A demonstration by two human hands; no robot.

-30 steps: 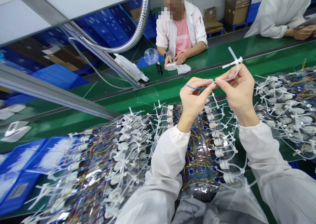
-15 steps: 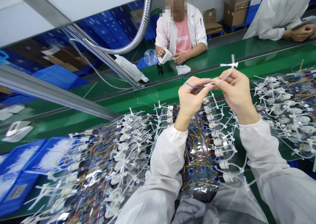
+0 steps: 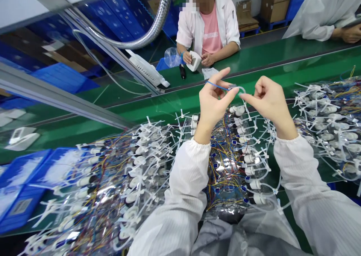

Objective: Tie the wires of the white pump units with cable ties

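My left hand [image 3: 214, 100] pinches a small silvery part with a blue wire [image 3: 218, 86] trailing to its left. A short translucent tube [image 3: 241, 90] curves away from that part toward the right. My right hand [image 3: 269, 102] is just beside it, thumb pointing at the tube and fingers curled back, with a gap between thumb and fingers and nothing visible in them. Whether the thumb tip touches the tube I cannot tell. Below both hands lies a row of wired assemblies [image 3: 228, 165] with white-and-black motors, yellow and blue wires and white tubes.
More tubed assemblies lie to the left [image 3: 135, 173] and right [image 3: 335, 124]. Blue bins [image 3: 19, 211] of white pieces stand far left. A metal post [image 3: 62, 98] and flexible conduit [image 3: 160, 26] cross the upper left. Across the green belt [image 3: 169, 111] a co-worker [image 3: 211, 26] holds a white housing.
My right hand has come off the tube and its white connector, drawing slightly right. My left index finger has lifted. Across the belt, the white housing has turned in the co-worker's hand.
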